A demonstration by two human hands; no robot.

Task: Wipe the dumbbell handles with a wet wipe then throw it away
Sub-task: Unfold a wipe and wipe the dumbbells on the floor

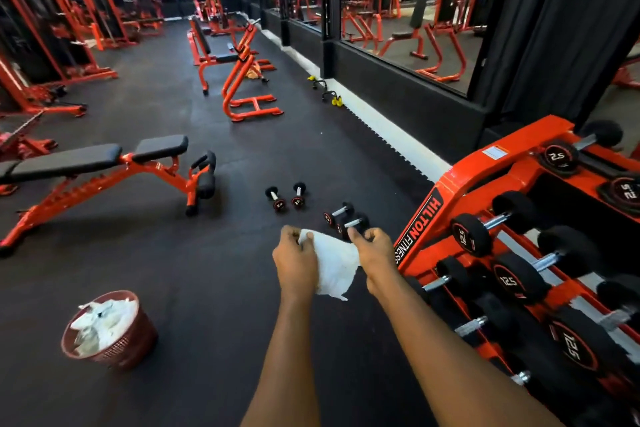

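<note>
A white wet wipe (337,263) hangs stretched between my two hands, above the dark rubber floor. My left hand (294,258) pinches its left top corner, and my right hand (372,253) pinches its right edge. Several small black dumbbells with chrome handles lie on the floor beyond my hands: one pair (286,197) farther off and another pair (341,217) just past my right hand, partly hidden by it. A red mesh waste basket (114,340) holding crumpled white wipes stands on the floor at my lower left.
An orange dumbbell rack (519,253) loaded with larger black dumbbells fills the right side. An orange adjustable bench (104,163) stands to the left. More orange machines line the far room, with mirrors along the right wall and small yellow kettlebells (335,100) by the wall.
</note>
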